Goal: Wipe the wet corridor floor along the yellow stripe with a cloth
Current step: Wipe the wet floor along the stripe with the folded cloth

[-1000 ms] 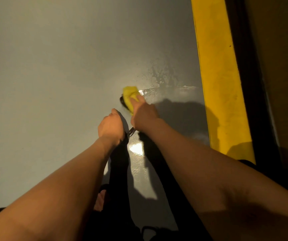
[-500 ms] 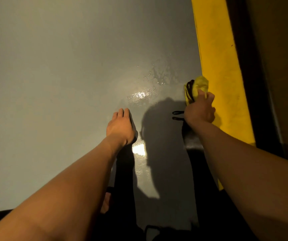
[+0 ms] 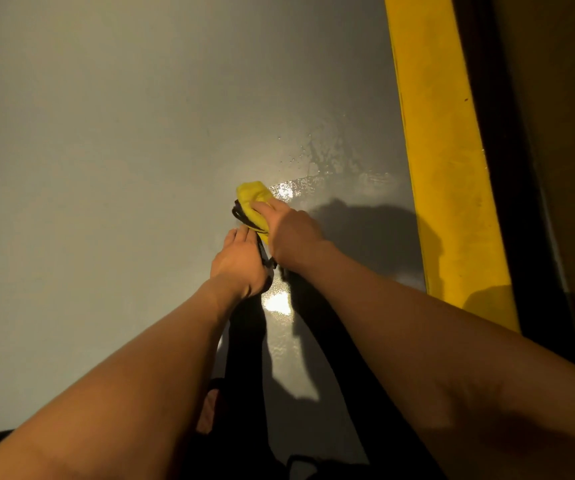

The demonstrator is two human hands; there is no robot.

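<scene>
The right hand [image 3: 291,237] presses a bunched bright yellow cloth with a dark trim [image 3: 253,206] down onto the smooth grey corridor floor [image 3: 106,168], its fingers curled over the top of the wad and gripping it. The cloth sits mid-frame, well apart from the broad painted yellow stripe [image 3: 442,161] that runs along the floor's right side. Just beside the cloth's far right edge a wet patch with a bright glare [image 3: 286,192] gleams, and a smear of droplets and streaks [image 3: 324,157] spreads from there toward the stripe without quite reaching its inner edge.

The left hand [image 3: 239,263] rests on the floor just behind the cloth, fingers held straight and together, their tips near or perhaps touching the cloth's dark trim; the shadow there makes contact hard to judge. A dark strap or cord [image 3: 265,256] trails from the cloth between the two hands.

A second shiny wet spot [image 3: 277,303] lies between the forearms. Beyond the stripe's outer edge runs a dark border strip [image 3: 508,168]. To the left of the hands the grey floor stretches wide and dry-looking toward the frame's left edge. A bare foot [image 3: 208,410] shows below, in shadow.
</scene>
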